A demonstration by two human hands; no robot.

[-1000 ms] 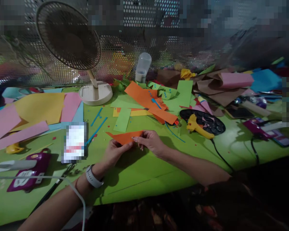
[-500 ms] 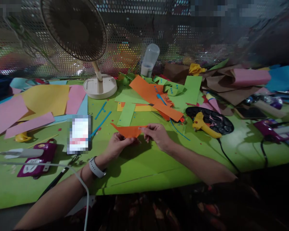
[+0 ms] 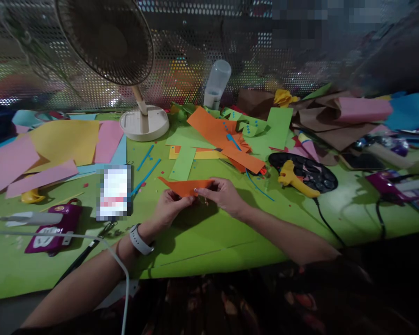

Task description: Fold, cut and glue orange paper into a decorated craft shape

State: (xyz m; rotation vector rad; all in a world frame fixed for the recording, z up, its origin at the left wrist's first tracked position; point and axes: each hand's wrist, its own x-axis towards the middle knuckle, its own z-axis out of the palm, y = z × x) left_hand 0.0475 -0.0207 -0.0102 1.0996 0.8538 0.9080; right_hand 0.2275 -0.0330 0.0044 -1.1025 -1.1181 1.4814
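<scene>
Between my two hands is a piece of folded orange paper, raised a little above the green table, its pointed end to the left. My left hand grips its lower edge with the thumb in front. My right hand pinches its right end, thumb lying over the front face. The fingers behind the paper are partly hidden. Just beyond lie a light green paper strip and more orange paper. A phone with a blurred screen lies left of my left hand.
A yellow glue gun rests on a black palette-like tray at right, its cable running to the front edge. A fan stands at the back left. A purple device and a white cable are near my left arm.
My right thumb has slid slightly left across the front of the orange paper. My left hand keeps its grip. The whole view has shifted a little.
</scene>
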